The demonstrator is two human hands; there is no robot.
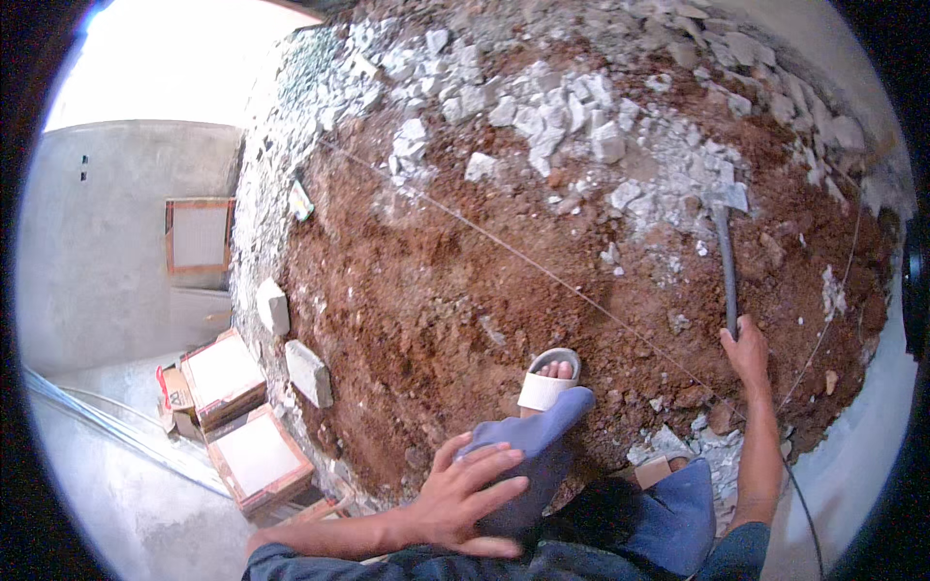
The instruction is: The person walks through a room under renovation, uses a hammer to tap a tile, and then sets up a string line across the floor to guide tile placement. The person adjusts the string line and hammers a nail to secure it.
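Note:
My right hand (749,355) is wrapped round the end of a long dark handle belonging to a hammer (728,266). The tool reaches away from me, its pale, dusty head lying against crushed white stone (678,198); the head's exact shape is hard to make out. My left hand (472,494) rests on my bent blue trouser leg (542,426), fingers spread and holding nothing. Below that knee, my foot in a white sandal (548,390) stands on reddish-brown soil (417,290). A second sandal (654,472) shows partly among rubble nearer my right arm.
A thin string (542,269) runs diagonally across the soil. Broken white stones (542,116) cover the far side. Two pale blocks (308,373) lie at the left edge, near boxes of tiles (260,460) and long pipes (126,431). A dark cable (804,504) lies at the right.

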